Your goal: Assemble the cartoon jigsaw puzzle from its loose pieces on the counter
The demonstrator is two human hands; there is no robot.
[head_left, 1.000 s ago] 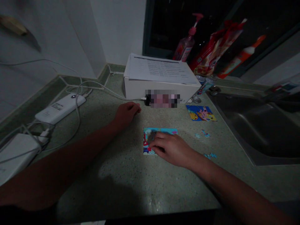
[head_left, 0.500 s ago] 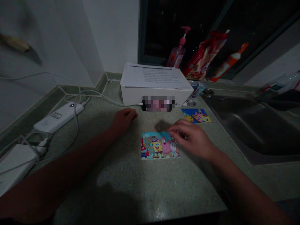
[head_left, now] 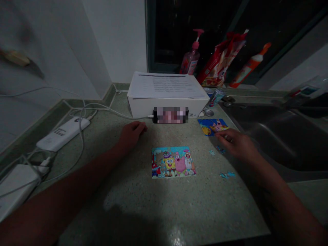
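Observation:
A small cartoon jigsaw puzzle [head_left: 173, 162] lies flat on the speckled counter [head_left: 159, 205] in front of me. My left hand [head_left: 132, 134] rests on the counter to its upper left, fingers curled in loosely with nothing seen in them. My right hand [head_left: 237, 143] is to the puzzle's right, fingers bent down over loose blue puzzle pieces [head_left: 219, 149], just below a second cartoon picture card [head_left: 212, 125]. More loose pieces [head_left: 227, 175] lie nearer me. Whether the right fingers pinch a piece is hidden.
A white box [head_left: 166, 97] topped with printed paper stands behind the puzzle. White power banks [head_left: 63, 133] and cables lie at the left. A steel sink [head_left: 276, 136] is at the right. A pump bottle [head_left: 190, 58], red bag [head_left: 220, 65] and orange bottle [head_left: 249, 66] line the window ledge.
My right hand has lifted off the puzzle and moved right to the loose pieces beside the picture card. The whole puzzle picture now shows. My left hand has stayed put.

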